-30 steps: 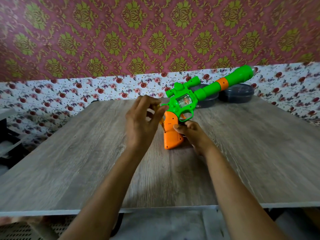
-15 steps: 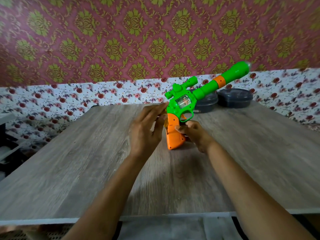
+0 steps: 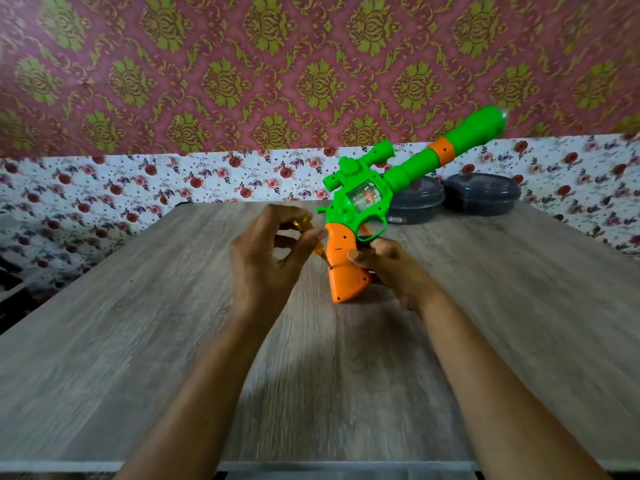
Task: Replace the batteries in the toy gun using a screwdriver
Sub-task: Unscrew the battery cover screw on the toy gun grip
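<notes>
screwdriver [image 3: 320, 251] on the toy gun [image 3: 363, 199]
My feed: left hand [image 3: 266, 261] pinches it at the orange grip; right hand [image 3: 391, 268] holds the grip, butt standing on the surface [image 3: 138, 341] toward the far edge.

You have a single view, from the camera on your head. It faces forward and down across the table [image 3: 138, 341]. The near edge runs along 6 o'clock and the wall [image 3: 311, 64] fills 12 o'clock. It sits close: your forearms enter from 5 and 7 o'clock. Your left hand [image 3: 266, 258], right hand [image 3: 391, 268] and the toy gun [image 3: 363, 199] land just above centre. From this angle your left hand hides most of the screwdriver [image 3: 319, 252].
</notes>
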A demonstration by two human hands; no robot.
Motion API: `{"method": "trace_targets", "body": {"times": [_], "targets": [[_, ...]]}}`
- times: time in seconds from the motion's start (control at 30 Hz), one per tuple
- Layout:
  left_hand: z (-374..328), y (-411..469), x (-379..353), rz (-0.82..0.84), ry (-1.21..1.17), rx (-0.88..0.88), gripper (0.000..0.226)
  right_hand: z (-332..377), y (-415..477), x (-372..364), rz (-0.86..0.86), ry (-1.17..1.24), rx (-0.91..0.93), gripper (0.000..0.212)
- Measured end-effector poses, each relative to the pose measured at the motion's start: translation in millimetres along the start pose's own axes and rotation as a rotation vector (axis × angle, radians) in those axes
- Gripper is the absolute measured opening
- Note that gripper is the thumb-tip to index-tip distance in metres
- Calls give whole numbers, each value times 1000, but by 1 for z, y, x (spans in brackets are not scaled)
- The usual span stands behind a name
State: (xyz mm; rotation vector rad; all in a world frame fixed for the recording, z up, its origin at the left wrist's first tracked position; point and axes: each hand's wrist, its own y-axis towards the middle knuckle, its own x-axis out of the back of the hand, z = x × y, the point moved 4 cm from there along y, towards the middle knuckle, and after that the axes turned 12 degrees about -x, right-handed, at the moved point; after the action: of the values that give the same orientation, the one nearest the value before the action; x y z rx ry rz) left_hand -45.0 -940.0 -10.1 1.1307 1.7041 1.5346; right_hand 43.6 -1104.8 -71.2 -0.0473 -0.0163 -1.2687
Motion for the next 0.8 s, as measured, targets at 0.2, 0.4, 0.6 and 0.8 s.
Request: {"method": "trace_targets", "body": {"times": [0.2, 0.4, 0.6, 0.8], "targets": [[-5, -3, 3, 10, -34, -36, 19, 1, -1, -1, -36, -41, -47, 24], [-4, -2, 5, -1, 6, -60, 28, 6, -4, -4, 31, -8, 7, 52], [-1, -2, 4, -11, 66, -84, 18, 3, 0, -2, 23, -18, 5, 40], [-8, -5, 1, 103, -40, -77, 24, 1, 0, 1, 2, -64, -27, 36]]}}
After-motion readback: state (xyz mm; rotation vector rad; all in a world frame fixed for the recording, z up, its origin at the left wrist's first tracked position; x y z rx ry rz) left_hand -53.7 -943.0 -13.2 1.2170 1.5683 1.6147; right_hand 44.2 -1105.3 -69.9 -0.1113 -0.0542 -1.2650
